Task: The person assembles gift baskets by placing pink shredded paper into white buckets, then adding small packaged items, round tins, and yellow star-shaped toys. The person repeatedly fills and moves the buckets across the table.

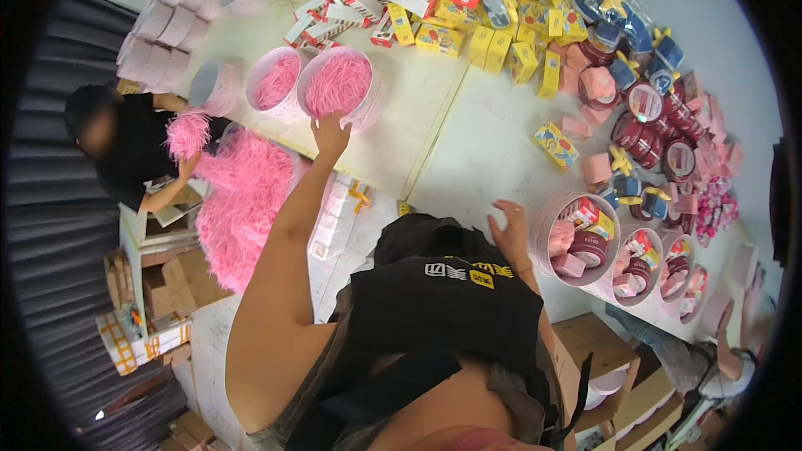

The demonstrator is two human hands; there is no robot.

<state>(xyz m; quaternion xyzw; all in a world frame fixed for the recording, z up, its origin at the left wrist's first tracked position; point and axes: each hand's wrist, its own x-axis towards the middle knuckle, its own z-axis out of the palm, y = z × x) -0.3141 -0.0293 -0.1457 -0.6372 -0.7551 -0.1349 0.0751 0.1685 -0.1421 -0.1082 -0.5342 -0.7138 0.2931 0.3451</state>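
Observation:
My left hand (332, 132) reaches to the near rim of a round pale-pink box (367, 117), fingers hooked over its edge. Pink shredded paper (338, 83) fills this box. Just left of it stands a similar round box (252, 88), also with pink shred inside. At the table's front edge, my right hand (509, 232) has its fingers apart and holds nothing. Close beside it on the right is a filled round box (547, 242) with a dark-red jar (588, 248), pink blocks and small cartons in it.
Red-and-white cartons (359, 0) and yellow cartons (497, 50) lie heaped at the back. Dark-red jars (639, 138), pink blocks and blue-yellow plush items crowd the right. Several filled boxes line the right edge. At left, a co-worker (134, 142) holds pink shred above a big pile (246, 200).

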